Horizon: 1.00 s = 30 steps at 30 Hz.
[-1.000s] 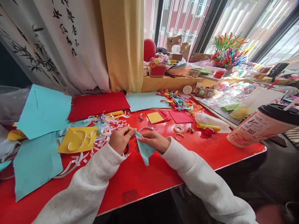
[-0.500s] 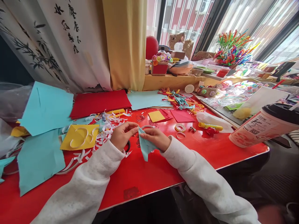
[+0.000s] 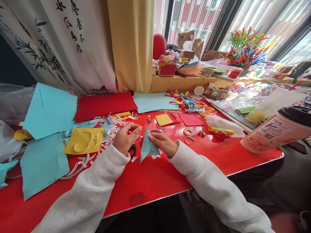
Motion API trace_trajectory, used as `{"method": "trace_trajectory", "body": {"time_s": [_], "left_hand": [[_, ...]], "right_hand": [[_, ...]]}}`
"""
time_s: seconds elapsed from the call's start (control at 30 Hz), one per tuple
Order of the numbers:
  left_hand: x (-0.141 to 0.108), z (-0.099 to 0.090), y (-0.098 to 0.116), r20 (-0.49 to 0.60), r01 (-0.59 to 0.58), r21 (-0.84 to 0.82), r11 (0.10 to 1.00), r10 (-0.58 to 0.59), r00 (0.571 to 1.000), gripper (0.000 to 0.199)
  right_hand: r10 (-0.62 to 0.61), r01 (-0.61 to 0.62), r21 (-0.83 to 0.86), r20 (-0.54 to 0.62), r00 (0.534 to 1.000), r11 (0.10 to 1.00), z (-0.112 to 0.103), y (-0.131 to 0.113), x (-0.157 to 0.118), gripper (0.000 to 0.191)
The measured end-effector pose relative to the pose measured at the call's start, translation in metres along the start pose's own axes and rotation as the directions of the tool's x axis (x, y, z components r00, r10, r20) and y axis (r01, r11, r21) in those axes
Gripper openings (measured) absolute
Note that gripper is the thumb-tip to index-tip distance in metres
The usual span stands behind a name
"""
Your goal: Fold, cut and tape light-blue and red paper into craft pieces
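A folded light-blue paper [image 3: 148, 148], pointed at its top, hangs above the red table from my right hand [image 3: 165, 143], whose thumb and fingers pinch it near the tip. Just left of the paper is my left hand [image 3: 125, 138], apart from it, with thumb and fingertips pressed together. Whether anything tiny is between those fingertips cannot be made out. Behind my left hand shows a black scissor handle [image 3: 132, 150], partly hidden. Beyond the paper lies a pale ring [image 3: 155, 130], also partly covered.
White paper scraps [image 3: 114, 129] and a yellow sheet [image 3: 84, 140] lie left on the red table [image 3: 170, 181]. Blue sheets [image 3: 45, 165] are further left. Red paper [image 3: 105, 105], a tape roll [image 3: 189, 131] and a glue stick [image 3: 221, 130] lie beyond; a tilted drink cup [image 3: 274, 131] is right.
My left hand has come off the blue paper and moved slightly left. The paper has turned in my right hand and now shows a wider, folded face.
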<state>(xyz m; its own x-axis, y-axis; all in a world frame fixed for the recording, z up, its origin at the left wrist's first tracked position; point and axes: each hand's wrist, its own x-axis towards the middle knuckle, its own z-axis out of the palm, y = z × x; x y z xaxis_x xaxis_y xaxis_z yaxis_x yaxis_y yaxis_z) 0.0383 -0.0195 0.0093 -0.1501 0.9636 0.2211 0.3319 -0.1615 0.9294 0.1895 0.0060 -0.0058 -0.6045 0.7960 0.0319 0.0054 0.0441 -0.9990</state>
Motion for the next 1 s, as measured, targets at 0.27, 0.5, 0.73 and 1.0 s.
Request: {"method": "trace_trajectory", "body": {"time_s": [0.27,0.5,0.73,1.0], "left_hand": [[-0.003,0.009,-0.004,0.092,-0.094,0.060,0.994,0.089,0.992,0.040],[0.000,0.006,-0.005,-0.030,-0.005,-0.124,0.992,0.001,1.000,0.028],[0.000,0.006,-0.007,0.110,0.080,-0.225,0.971,-0.056,0.992,0.033],[-0.001,0.007,-0.006,0.141,0.108,-0.257,0.960,-0.073,0.987,0.034]], "right_hand": [[-0.007,0.022,0.276,-0.055,0.998,0.961,0.001,-0.001,0.002,0.036],[0.112,-0.096,0.185,-0.079,0.991,0.978,-0.001,-0.006,-0.001,0.034],[0.144,-0.133,0.171,-0.053,0.988,0.976,-0.006,-0.011,-0.001,0.030],[0.165,-0.165,0.189,0.017,0.986,0.968,-0.009,-0.006,0.000,0.030]]}}
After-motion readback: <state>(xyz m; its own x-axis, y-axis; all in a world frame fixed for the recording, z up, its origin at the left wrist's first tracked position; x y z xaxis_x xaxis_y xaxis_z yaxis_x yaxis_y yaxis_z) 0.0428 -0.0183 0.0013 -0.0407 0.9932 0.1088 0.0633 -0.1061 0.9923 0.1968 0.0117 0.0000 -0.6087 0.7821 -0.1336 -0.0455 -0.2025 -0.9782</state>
